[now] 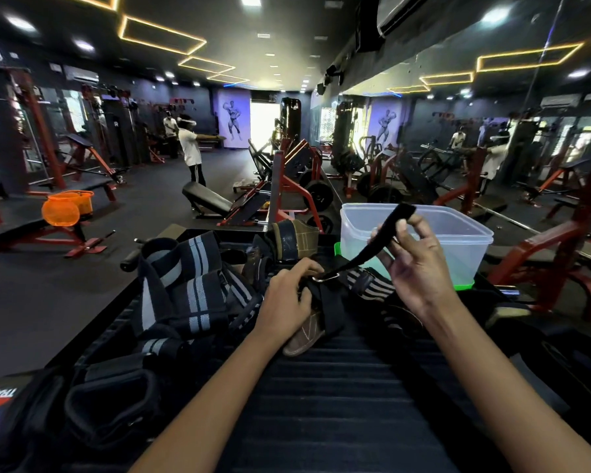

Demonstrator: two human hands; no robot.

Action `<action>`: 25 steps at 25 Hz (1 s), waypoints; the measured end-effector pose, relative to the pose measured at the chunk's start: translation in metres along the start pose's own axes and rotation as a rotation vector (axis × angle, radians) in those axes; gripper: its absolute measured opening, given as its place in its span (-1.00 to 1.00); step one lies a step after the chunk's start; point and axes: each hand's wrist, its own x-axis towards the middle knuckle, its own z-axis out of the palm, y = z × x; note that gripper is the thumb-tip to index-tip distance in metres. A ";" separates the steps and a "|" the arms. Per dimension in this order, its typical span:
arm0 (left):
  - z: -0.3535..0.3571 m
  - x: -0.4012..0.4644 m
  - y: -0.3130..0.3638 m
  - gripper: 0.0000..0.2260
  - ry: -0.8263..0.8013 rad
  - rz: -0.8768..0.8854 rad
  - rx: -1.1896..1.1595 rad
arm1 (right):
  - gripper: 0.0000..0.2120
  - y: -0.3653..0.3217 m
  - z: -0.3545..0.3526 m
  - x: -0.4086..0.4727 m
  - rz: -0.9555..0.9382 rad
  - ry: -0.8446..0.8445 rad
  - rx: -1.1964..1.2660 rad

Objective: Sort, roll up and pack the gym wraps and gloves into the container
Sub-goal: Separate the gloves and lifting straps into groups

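Hands [418, 264] stretch black strap [372, 245] taut.

The black strap [372, 244] is matt woven cloth, threaded through a shiny metal ring [316, 278]. The container [458, 240] is translucent, smooth plastic with a slight gloss. The striped wraps [185, 285] look like ribbed elastic fabric, matt. The glove [296, 238] shows worn tan leather with a dull sheen. The bench pad [338, 387] is ribbed, matt black.
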 end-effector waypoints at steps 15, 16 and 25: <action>-0.036 0.014 -0.013 -0.52 0.328 -0.305 -0.179 | -0.64 0.025 -0.001 -0.009 0.264 -0.473 -0.342; -0.038 0.016 -0.015 -0.53 0.352 -0.346 -0.242 | -0.63 0.026 -0.001 -0.010 0.275 -0.485 -0.350; -0.037 0.022 -0.019 -0.51 0.399 -0.568 -0.658 | -0.56 0.032 0.003 -0.014 0.372 -0.515 -0.308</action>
